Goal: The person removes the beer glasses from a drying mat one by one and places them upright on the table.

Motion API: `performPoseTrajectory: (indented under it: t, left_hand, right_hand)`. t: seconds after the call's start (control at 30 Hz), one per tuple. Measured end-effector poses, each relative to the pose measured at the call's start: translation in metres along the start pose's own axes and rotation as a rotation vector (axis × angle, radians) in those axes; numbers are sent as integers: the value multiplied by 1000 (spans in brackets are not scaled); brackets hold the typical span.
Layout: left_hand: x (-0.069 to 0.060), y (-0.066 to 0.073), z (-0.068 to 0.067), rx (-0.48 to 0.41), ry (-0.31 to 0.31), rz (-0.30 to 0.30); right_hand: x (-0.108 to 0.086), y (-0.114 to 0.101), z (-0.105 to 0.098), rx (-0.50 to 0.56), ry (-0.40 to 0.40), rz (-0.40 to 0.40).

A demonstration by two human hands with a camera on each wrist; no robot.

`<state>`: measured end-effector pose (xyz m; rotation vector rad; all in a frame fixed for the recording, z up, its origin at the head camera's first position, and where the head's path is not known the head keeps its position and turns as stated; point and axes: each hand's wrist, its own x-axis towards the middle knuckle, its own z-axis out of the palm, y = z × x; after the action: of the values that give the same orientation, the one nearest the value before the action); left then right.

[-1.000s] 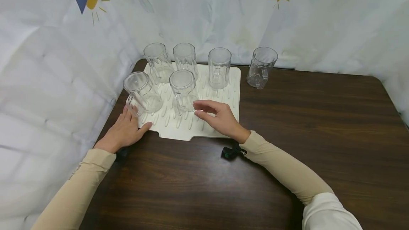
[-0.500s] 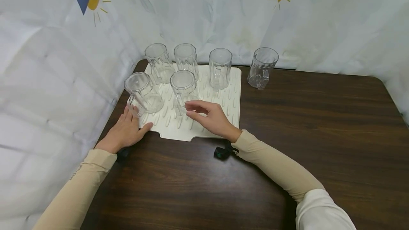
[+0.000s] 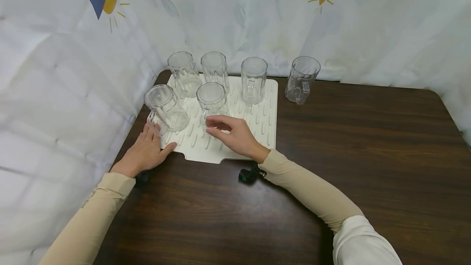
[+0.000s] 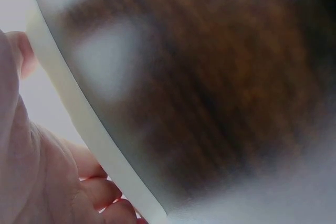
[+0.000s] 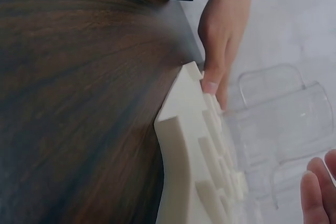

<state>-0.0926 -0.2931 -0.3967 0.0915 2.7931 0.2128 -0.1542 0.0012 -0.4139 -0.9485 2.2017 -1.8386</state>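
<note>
A cream ridged draining tray [image 3: 202, 153] carries several clear glass mugs. My left hand [image 3: 143, 153] rests on its front left corner, fingers straight, beside the handle of the front left mug [image 3: 165, 109]. In the left wrist view the palm and fingers lie along the tray's edge. My right hand [image 3: 235, 136] hovers over the front of the tray, fingers loosely bent, with a gap between thumb and fingers and nothing held. It partly covers the lower part of the front middle mug [image 3: 212, 98]; whether they touch I cannot tell. Right fingertips [image 5: 311, 192] show in the right wrist view.
Three mugs stand along the tray's back, including the back right mug [image 3: 254, 79]. Another mug [image 3: 302, 79] stands on the dark wooden table [image 3: 353, 134], right of the tray. A white patterned curtain [image 3: 235, 15] hangs behind and at the left.
My right hand has moved left along the front of the tray, now more in front of the front middle mug. My left hand and the mugs have kept their places.
</note>
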Motion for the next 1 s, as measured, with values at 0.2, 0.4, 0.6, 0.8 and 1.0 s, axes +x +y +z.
performPoseTrajectory:
  t: [0.2,0.4,0.6,0.8,1.0]
  left_hand:
    - [1,0,1,7,2,-4]
    - [0,0,1,10,10,-1]
    - [-1,0,2,5,18,3]
    - [0,0,1,7,12,1]
    - [1,-2,2,16,6,7]
  right_hand:
    - [4,1,7,-6,-26,2]
    - [10,4,14,-39,-48,-8]
    - [12,4,17,-36,-82,-8]
    - [12,2,19,3,-61,4]
    - [9,2,19,28,-16,-10]
